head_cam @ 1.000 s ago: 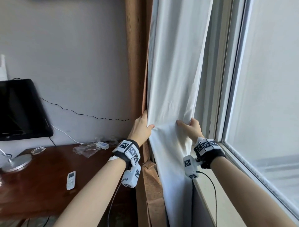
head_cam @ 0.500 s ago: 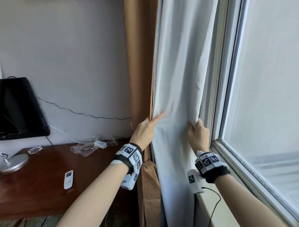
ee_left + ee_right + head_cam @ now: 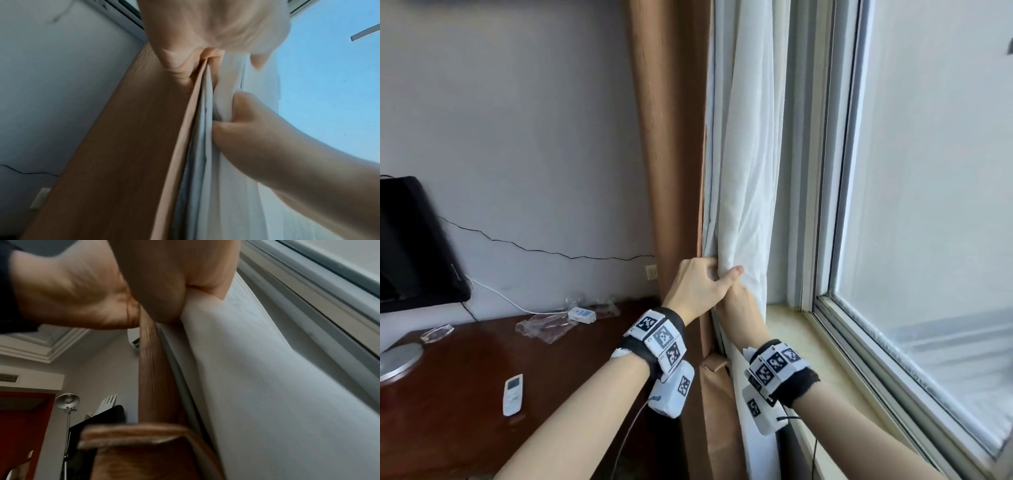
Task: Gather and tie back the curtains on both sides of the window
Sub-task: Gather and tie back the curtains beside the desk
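A white sheer curtain (image 3: 746,171) hangs gathered into a narrow bundle beside the window frame. A brown curtain (image 3: 667,137) hangs just left of it. My left hand (image 3: 702,284) grips the white bundle at sill height, thumb across its front. My right hand (image 3: 741,306) sits directly under it and holds the same folds from the window side. In the left wrist view the right hand (image 3: 246,123) pinches the white curtain (image 3: 226,84). A brown fabric band (image 3: 714,365) hangs below my hands, against the brown curtain.
A dark wooden desk (image 3: 465,394) stands at the left with a white remote (image 3: 513,394), a black monitor (image 3: 410,246) and plastic wrappers. The stone windowsill (image 3: 825,349) and the window glass (image 3: 928,205) lie at the right.
My right hand has moved left, bunching the spread white curtain into a narrow bundle. My left hand has closed round it. Both hands now meet.
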{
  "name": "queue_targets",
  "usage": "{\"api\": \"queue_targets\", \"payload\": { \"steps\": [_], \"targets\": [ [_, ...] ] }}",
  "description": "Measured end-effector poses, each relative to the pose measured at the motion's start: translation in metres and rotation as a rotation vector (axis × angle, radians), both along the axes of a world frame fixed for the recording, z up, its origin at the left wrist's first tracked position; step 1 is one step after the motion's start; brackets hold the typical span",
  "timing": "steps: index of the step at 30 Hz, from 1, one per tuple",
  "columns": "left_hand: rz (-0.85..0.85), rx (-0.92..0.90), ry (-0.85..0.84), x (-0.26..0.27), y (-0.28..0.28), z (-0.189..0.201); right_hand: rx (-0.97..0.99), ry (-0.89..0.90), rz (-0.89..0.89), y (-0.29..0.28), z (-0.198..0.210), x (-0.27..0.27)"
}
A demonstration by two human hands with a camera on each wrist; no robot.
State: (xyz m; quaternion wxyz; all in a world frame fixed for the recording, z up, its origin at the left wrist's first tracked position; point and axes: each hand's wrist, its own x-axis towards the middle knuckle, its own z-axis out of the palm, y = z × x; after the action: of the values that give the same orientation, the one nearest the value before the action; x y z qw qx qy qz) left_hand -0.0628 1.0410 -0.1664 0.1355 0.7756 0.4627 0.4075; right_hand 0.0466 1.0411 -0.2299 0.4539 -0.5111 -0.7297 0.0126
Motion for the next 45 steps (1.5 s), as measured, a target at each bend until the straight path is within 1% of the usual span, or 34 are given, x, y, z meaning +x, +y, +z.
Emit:
{"api": "queue_targets", "payload": {
  "steps": [2, 5, 7, 9, 10, 12, 14, 15, 16, 17, 18, 20, 21, 22, 24, 27, 29, 32, 33, 35, 37, 40, 42, 45],
  "targets": [
    [0.061, 0.015, 0.03, 0.001, 0.004, 0.0, -0.031, 0.022, 0.043, 0.002, -0.004, -0.003],
    [0.144, 0.012, -0.02, 0.002, 0.006, -0.001, -0.079, 0.08, 0.142, 0.001, -0.005, 0.0],
    [0.212, 0.002, -0.028, 0.0, 0.009, -0.001, -0.153, 0.088, 0.241, -0.001, -0.008, 0.007],
    [0.286, -0.017, 0.035, -0.003, 0.013, 0.002, -0.252, 0.124, 0.33, -0.001, -0.011, 0.015],
    [0.309, -0.013, 0.074, -0.004, 0.016, 0.003, -0.289, 0.202, 0.345, -0.001, -0.01, 0.02],
    [0.331, 0.004, 0.129, -0.009, 0.02, 0.006, -0.32, 0.426, 0.28, 0.003, -0.004, 0.029],
    [0.342, 0.031, 0.175, -0.016, 0.025, 0.006, -0.263, 0.614, 0.104, 0.016, 0.003, 0.043],
    [0.351, 0.047, 0.199, -0.021, 0.028, 0.006, -0.226, 0.66, 0.001, 0.027, 0.005, 0.051],
    [0.36, 0.058, 0.215, -0.025, 0.03, 0.004, -0.215, 0.676, -0.073, 0.038, 0.007, 0.059],
    [0.37, 0.065, 0.225, -0.029, 0.031, 0.003, -0.247, 0.67, -0.101, 0.049, 0.01, 0.065],
    [0.376, 0.079, 0.232, -0.034, 0.033, 0.002, -0.318, 0.661, -0.074, 0.062, 0.013, 0.069],
    [0.397, 0.103, 0.243, -0.042, 0.035, 0.002, -0.495, 0.644, 0.048, 0.087, 0.016, 0.07],
    [0.408, 0.113, 0.244, -0.046, 0.035, 0.002, -0.551, 0.635, 0.094, 0.095, 0.019, 0.068],
    [0.416, 0.118, 0.243, -0.049, 0.036, 0.002, -0.57, 0.632, 0.122, 0.103, 0.02, 0.065],
    [0.424, 0.112, 0.242, -0.055, 0.037, 0.003, -0.549, 0.643, 0.133, 0.114, 0.022, 0.055],
    [0.432, 0.097, 0.237, -0.062, 0.041, 0.007, -0.517, 0.621, 0.162, 0.118, 0.026, 0.036],
    [0.426, 0.09, 0.231, -0.065, 0.045, 0.008, -0.543, 0.616, 0.228, 0.12, 0.023, 0.025],
    [0.419, 0.063, 0.217, -0.068, 0.052, 0.01, -0.637, 0.722, 0.37, 0.12, 0.015, 0.011],
    [0.418, 0.056, 0.218, -0.069, 0.054, 0.01, -0.614, 0.734, 0.4, 0.118, 0.015, 0.007],
    [0.42, 0.055, 0.231, -0.069, 0.056, 0.01, -0.514, 0.728, 0.407, 0.113, 0.016, 0.002],
    [0.432, 0.072, 0.25, -0.07, 0.057, 0.01, -0.394, 0.721, 0.341, 0.11, 0.017, 0.002],
    [0.468, 0.093, 0.25, -0.073, 0.054, 0.009, -0.258, 0.66, 0.218, 0.11, 0.015, 0.012],
    [0.495, 0.096, 0.253, -0.073, 0.051, 0.01, -0.164, 0.558, 0.097, 0.1, 0.013, 0.017],
    [0.508, 0.079, 0.219, -0.068, 0.046, 0.01, 0.012, 0.325, -0.091, 0.066, 0.009, 0.01]
  ]
}}
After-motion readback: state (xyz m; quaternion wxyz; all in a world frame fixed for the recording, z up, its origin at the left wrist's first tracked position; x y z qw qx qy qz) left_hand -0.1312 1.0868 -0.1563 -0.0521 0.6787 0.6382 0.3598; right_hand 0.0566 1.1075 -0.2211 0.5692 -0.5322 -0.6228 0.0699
